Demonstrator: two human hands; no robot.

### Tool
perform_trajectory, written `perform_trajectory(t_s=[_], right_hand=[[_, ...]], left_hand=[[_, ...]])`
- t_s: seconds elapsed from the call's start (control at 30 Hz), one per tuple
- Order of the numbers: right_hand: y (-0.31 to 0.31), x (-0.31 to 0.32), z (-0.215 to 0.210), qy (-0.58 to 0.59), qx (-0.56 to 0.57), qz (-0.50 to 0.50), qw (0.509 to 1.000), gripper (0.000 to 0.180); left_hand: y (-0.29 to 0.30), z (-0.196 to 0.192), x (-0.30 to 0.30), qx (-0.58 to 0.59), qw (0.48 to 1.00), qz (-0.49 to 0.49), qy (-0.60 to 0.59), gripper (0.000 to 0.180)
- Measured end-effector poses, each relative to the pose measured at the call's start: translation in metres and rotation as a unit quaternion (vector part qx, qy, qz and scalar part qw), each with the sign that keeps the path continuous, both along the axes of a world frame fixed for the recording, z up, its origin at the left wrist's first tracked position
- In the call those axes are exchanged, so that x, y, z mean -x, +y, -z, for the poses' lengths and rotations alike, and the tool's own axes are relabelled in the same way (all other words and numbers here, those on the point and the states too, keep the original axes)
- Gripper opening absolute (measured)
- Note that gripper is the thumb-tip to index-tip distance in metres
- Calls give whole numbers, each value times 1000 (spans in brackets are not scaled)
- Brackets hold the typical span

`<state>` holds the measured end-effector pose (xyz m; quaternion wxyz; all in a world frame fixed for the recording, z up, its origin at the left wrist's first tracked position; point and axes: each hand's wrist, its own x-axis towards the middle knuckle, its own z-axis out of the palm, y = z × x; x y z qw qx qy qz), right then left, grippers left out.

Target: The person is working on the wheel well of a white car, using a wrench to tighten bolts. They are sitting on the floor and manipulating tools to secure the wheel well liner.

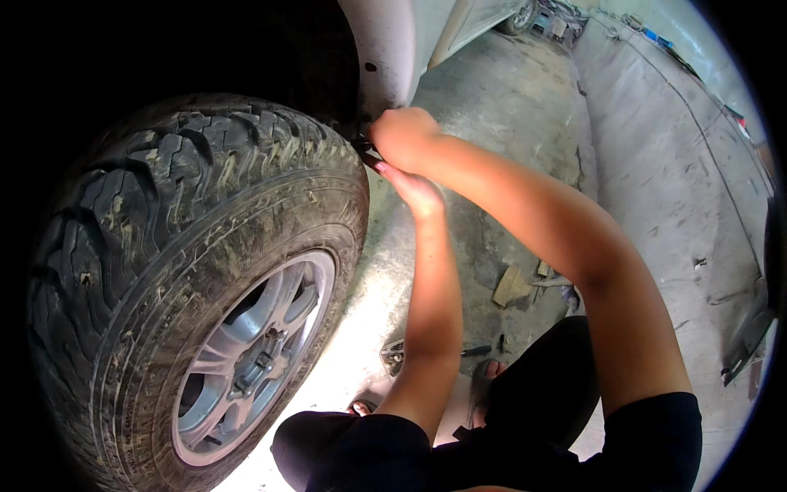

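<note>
Both my hands are together at the lower rear corner of a pale car's wheel arch (384,66), just behind a big muddy tire (221,213) on a silver rim (266,361). My right hand (403,135) is closed in a fist against the arch's bottom end; whatever is in it stays hidden. Just below, my left hand (412,189) reaches up with its fingers curled at a small dark piece (370,160) by the tire's edge. I cannot make out what that piece is. Deep shadow fills the space above the tire.
On the concrete floor (484,90) lie a wooden block (512,285), a black-handled tool (475,351) and a small tray of metal bits (392,357) near my feet. A grey wall (656,148) runs along the right. Another wheel (518,18) stands at the far end.
</note>
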<state>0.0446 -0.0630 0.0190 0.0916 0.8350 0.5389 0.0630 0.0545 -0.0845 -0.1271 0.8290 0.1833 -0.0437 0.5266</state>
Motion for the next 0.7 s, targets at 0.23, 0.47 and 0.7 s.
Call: perform_trajectory(t_s=[0.23,0.47,0.7], right_hand=[[4,7,-4,17,-16,17,1000,20],[-9,4,3,-50,-10,-13,999,18],[-16,-6,33,-71,-120,-61,988,16]], left_hand=[[3,7,-4,23,998,-24,61,80],[3,14,-7,28,997,-40,65,75],[9,31,-18,50,998,14,25,79]])
